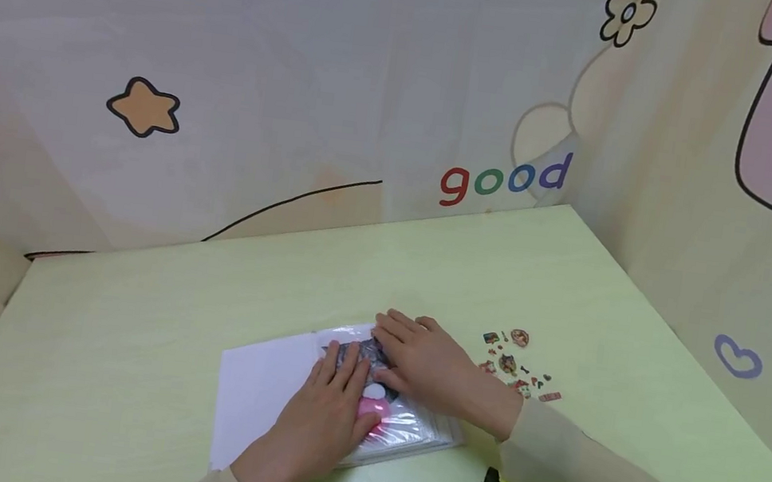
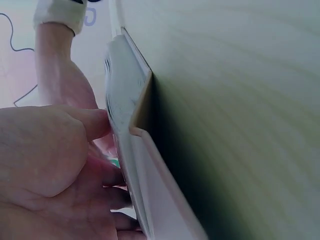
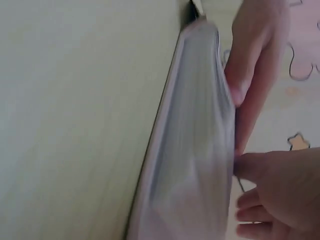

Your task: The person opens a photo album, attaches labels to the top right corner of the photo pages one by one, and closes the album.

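Left hand (image 1: 327,411) and right hand (image 1: 430,363) both resting on the album (image 1: 260,386) — fingers straight, not gripping — little stickers (image 1: 507,363) right of the right hand.

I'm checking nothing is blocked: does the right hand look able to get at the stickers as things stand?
Probably yes: the stickers lie on the table to the right of the right hand, with no visible barrier between; it would first need to leave the album.
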`<action>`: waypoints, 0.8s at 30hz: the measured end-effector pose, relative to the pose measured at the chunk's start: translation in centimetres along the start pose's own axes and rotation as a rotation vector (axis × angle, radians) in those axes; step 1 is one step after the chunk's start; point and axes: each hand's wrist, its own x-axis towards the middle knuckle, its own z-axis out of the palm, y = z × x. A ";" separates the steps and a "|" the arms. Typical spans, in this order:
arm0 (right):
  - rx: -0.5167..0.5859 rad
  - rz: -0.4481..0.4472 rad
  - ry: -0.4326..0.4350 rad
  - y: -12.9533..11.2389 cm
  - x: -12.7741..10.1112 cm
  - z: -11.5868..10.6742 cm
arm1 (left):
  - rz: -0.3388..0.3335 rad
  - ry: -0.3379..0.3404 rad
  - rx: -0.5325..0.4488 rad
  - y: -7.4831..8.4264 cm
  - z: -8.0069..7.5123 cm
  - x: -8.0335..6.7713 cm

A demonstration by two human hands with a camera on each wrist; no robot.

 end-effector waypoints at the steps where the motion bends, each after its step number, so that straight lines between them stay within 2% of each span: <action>1: -0.019 -0.011 0.001 -0.2 -0.2 -0.1 | 0.000 0.005 0.003 0.0 -0.1 0.0; 5: -0.020 0.014 -0.043 -0.3 -0.2 0.0 | -0.001 0.018 -0.014 -0.1 -0.1 0.1; 11: 0.062 0.067 -0.100 1.1 0.5 0.5 | 0.008 0.029 -0.037 0.1 0.0 0.2; 16: 0.151 0.067 -0.113 1.7 0.8 0.4 | 0.009 0.037 -0.040 0.2 0.0 0.2; 24: 0.229 0.087 -0.105 2.9 1.4 0.3 | -0.004 0.015 -0.092 0.3 -0.3 0.2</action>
